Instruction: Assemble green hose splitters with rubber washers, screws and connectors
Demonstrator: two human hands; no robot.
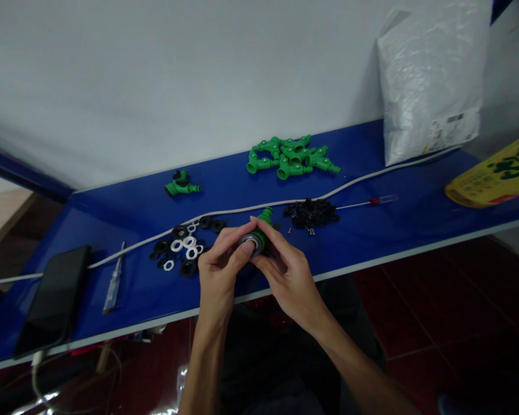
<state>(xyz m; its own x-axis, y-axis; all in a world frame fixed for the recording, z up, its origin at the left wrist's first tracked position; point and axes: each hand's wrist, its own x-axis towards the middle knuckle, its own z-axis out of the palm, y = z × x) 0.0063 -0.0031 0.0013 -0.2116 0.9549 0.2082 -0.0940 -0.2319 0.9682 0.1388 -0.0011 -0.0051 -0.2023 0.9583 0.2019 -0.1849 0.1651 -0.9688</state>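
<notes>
Both my hands grip one green hose connector (266, 216) above the front part of the blue shelf. My left hand (220, 259) presses its thumb into the connector's round open end, where a pale ring shows. From the other side, the fingers of my right hand (288, 268) wrap round the green body. Just left of my hands lies a loose pile of black rings (188, 268) and white rings (177, 245). A heap of small black parts (311, 213) lies to the right, with a few small screws (311, 231) at its front edge.
Several green Y-shaped connectors (292, 155) lie near the wall; another with black fittings (181, 183) sits apart. A white cable (237, 208) crosses the blue shelf (151, 202). Around it are a phone (54, 300), two screwdrivers (113, 282), a plastic bag (430, 80) and a yellow bottle (493, 173).
</notes>
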